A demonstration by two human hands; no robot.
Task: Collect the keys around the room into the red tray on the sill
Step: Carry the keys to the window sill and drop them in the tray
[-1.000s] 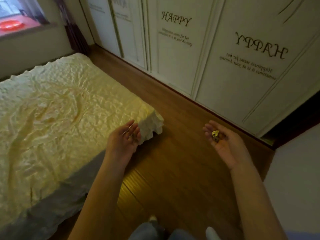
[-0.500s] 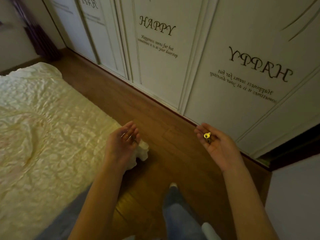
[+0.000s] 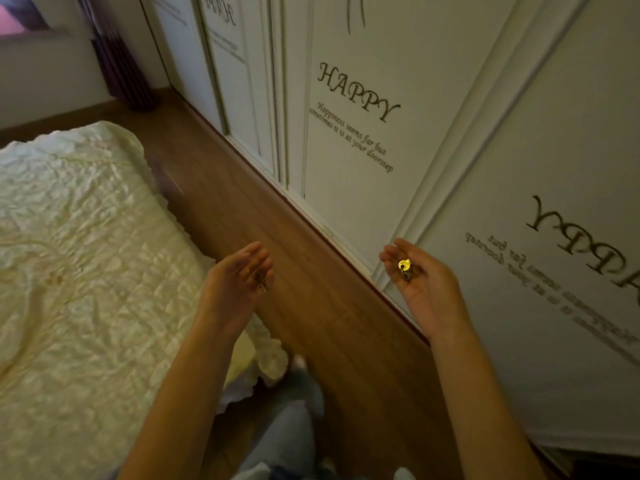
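My right hand (image 3: 420, 282) is held palm up over the wooden floor beside the wardrobe. A yellow-headed key (image 3: 404, 267) lies in its cupped fingers, with a darker key part just below it. My left hand (image 3: 239, 282) is raised palm up beside the bed's edge, fingers loosely curled around small metal keys (image 3: 260, 280) that show only partly. The red tray is out of view; only a corner of the sill (image 3: 24, 31) shows at the top left.
A bed with a crumpled cream cover (image 3: 79, 271) fills the left side. White wardrobe doors (image 3: 363, 140) with "HAPPY" lettering run along the right. A strip of wooden floor (image 3: 242, 202) leads between them towards a dark curtain (image 3: 117, 60). My leg in jeans (image 3: 287, 431) is below.
The view has swung and moved forward along the floor strip beside the wardrobe. The red tray on the sill has left the frame. Both hands stay palm up holding their keys.
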